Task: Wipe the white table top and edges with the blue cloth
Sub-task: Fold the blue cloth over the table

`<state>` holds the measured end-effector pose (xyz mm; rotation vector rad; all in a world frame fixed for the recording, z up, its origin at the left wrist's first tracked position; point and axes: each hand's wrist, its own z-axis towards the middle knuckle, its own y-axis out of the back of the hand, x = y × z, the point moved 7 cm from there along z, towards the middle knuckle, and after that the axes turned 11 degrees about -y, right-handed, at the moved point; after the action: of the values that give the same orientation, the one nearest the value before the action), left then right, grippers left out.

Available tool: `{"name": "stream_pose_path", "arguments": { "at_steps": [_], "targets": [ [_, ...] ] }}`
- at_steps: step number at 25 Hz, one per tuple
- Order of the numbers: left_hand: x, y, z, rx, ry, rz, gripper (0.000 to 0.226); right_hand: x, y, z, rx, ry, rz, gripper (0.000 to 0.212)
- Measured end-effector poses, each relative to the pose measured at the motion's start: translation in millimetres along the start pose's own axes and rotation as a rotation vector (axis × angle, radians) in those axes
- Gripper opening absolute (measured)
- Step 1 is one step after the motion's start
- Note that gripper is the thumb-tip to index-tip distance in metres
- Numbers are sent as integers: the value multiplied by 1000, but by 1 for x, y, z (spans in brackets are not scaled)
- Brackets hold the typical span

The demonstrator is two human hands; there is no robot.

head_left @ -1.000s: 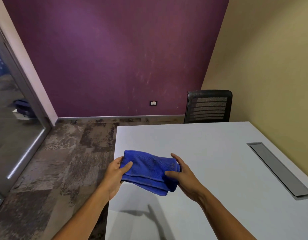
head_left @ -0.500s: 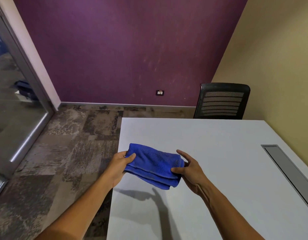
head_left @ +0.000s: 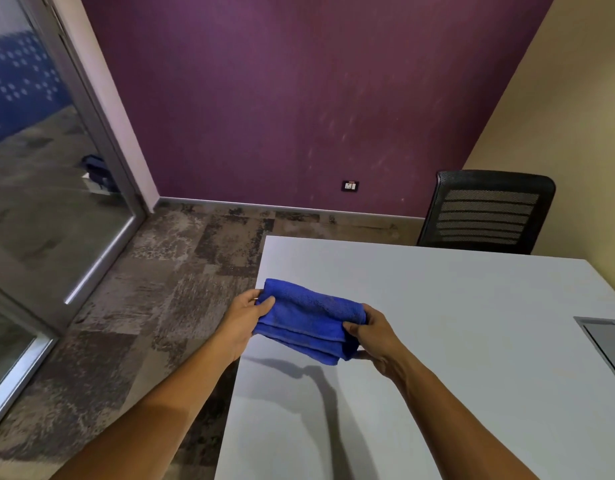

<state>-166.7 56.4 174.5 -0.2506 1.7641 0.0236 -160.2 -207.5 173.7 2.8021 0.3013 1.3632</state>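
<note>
The left grip [head_left: 245,315] and right grip [head_left: 373,336] are each clasping an end of the folded blue cloth [head_left: 308,318], holding it between them above the white desk [head_left: 437,306].

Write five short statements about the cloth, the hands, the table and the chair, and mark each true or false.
1. Both hands hold the cloth. True: the left hand grips its left end, the right hand its right end.
2. The cloth is spread out flat on the table. False: it is folded and held above the top, with its shadow on the surface below.
3. A black chair stands at the table's far side. True.
4. The chair is by the glass door. False: it is on the right, near the yellow wall.
5. The cloth is red. False: it is blue.
</note>
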Motion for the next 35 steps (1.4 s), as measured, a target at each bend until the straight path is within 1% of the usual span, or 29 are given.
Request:
{"name": "stream_pose_path", "arguments": {
  "at_steps": [2, 4, 6, 8, 9, 12, 13, 16, 18, 20, 21, 23, 26, 29, 33, 35],
  "targets": [
    [4, 3, 11, -100, 12, 38, 28, 0, 2, 14, -21, -31, -29, 29],
    [7, 3, 23, -140, 19, 93, 22, 3, 7, 31, -64, -51, -26, 26],
    [10, 1, 38, -121, 12, 143, 13, 11, 14, 48, -110, -43, -5, 38],
    [14, -2, 53, -96, -2, 170, 12, 20, 22, 65, -146, -17, 22, 48],
    [17, -4, 61, -81, -9, 180, 12, 23, 26, 74, -161, -2, 27, 47],
    [24, -11, 86, -53, -53, 194, 13, 27, 34, 100, -228, 57, -17, 26],
    [25, -14, 93, -53, -78, 198, 15, 29, 36, 108, -258, 85, -51, 23],
    [25, -18, 116, -89, -155, 224, 24, 37, 39, 131, -330, 162, -168, 29],
    [26, -20, 134, -87, -175, 259, 31, 43, 37, 149, -335, 205, -197, 25],
    [29, -24, 150, -50, -164, 318, 38, 49, 35, 167, -321, 226, -168, 15],
    [31, -25, 158, -28, -158, 349, 41, 52, 33, 175, -319, 243, -161, 14],
    [35, -27, 170, 5, -156, 405, 44, 54, 26, 189, -322, 275, -175, 22],
    [38, -26, 191, 16, -170, 464, 45, 54, 16, 210, -338, 276, -234, 32],
    [42, -19, 212, -24, -200, 501, 42, 58, 6, 231, -339, 276, -282, 36],
    [55, -7, 229, -128, -192, 521, 40, 66, -4, 248, -352, 290, -297, 40],
    [64, -5, 238, -117, -179, 541, 41, 68, -9, 256, -344, 297, -306, 37]
  ]
}}
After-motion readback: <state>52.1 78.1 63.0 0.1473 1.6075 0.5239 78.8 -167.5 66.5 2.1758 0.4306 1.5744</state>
